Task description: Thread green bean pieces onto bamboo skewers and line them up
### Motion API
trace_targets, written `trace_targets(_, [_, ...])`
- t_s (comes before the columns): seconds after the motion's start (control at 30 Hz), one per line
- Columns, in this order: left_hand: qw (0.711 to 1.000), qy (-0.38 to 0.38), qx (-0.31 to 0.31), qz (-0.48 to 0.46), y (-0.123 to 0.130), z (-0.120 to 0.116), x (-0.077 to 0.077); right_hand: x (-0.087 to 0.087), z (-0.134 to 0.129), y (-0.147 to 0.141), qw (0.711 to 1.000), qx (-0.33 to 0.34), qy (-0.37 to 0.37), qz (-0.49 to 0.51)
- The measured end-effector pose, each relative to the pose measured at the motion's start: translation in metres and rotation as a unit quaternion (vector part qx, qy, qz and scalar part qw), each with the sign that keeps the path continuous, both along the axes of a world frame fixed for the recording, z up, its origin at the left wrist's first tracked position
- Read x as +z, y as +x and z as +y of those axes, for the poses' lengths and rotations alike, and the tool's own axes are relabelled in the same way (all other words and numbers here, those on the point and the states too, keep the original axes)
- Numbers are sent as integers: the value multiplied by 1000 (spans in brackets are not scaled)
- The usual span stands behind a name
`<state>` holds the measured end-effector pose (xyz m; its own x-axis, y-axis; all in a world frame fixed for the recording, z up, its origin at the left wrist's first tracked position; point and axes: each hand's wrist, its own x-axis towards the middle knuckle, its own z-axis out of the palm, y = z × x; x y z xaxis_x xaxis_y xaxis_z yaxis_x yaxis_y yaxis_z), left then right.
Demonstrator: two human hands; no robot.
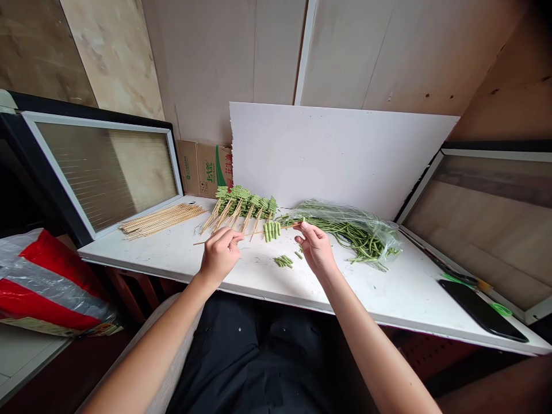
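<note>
My left hand (221,252) is closed around a thin wooden skewer (250,233), held level above the white table. Several short pieces of green bean (271,231) are threaded side by side on it, between my two hands. At the skewer's right end, my right hand (317,246) pinches another bean piece (303,219), mostly covered by the fingers. Whether the point has gone through this piece, I cannot tell. Below, a few loose cut pieces (283,261) lie on the table (254,273). Behind my hands is a pile of filled bean skewers (245,204).
Bare skewers (164,221) lie spread at the left. Long green beans (362,237) spill from a clear plastic bag (336,208) at right. A black phone (480,307) rests near the right edge. A cardboard box (202,167) and a white board (336,155) stand behind.
</note>
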<state>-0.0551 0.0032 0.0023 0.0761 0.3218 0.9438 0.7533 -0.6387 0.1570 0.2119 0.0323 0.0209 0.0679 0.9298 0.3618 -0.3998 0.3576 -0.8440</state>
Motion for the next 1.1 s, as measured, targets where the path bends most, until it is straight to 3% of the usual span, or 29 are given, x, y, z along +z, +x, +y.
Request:
trace_targets(0.17, [1000,-8,-4,-1,0,1,-2,0,-4,-4,1000,-27,11,-6])
trace_targets(0.33, [1000,-19,-19,7,5,-3,-1,-14,-8,-18,994,-45,31,-96])
trace_targets(0.47, [1000,-14,-10,11,7,-6,3,-22,-7,-25,993,-45,26,-106])
trace_targets(0.73, [1000,-19,-8,12,3,3,-5,-13,-8,-19,990,-26,8,-142])
trace_targets(0.97, [999,-32,-11,16,0,7,-10,-18,-7,-19,981,-35,2,-189])
trace_targets(1.1, [999,-43,2,13,-3,9,-10,-18,2,-5,968,-13,16,-249])
